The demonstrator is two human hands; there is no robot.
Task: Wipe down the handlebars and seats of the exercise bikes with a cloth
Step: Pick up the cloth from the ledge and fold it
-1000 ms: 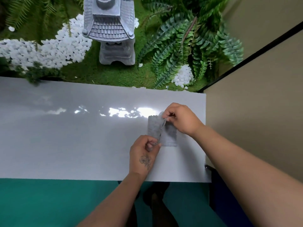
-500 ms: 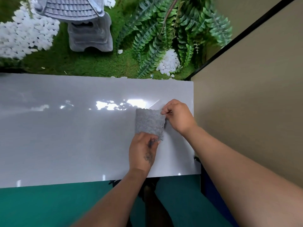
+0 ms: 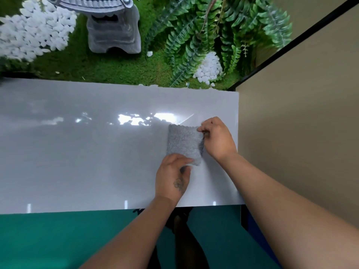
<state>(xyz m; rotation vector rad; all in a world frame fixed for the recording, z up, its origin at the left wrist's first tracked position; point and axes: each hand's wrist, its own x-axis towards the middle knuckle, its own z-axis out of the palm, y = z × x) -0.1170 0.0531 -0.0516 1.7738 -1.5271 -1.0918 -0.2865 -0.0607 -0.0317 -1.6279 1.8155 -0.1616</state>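
Left hand (image 3: 172,176) pinches the near edge of a small grey cloth (image 3: 184,144), thumb and fingers curled over its lower corner. Right hand (image 3: 217,137) pinches the cloth's far right corner, fingertips closed on the fabric. The cloth is folded to a rough rectangle and lies on a glossy white tabletop (image 3: 77,152), near the table's right end, between the two hands. A beige wall (image 3: 301,123) stands just beside that end. Beyond the table's far edge: green artificial turf (image 3: 97,65), a grey stone lantern (image 3: 114,30), white pebbles (image 3: 33,33) and fern fronds (image 3: 213,32). Teal floor (image 3: 58,239) shows below the near edge.
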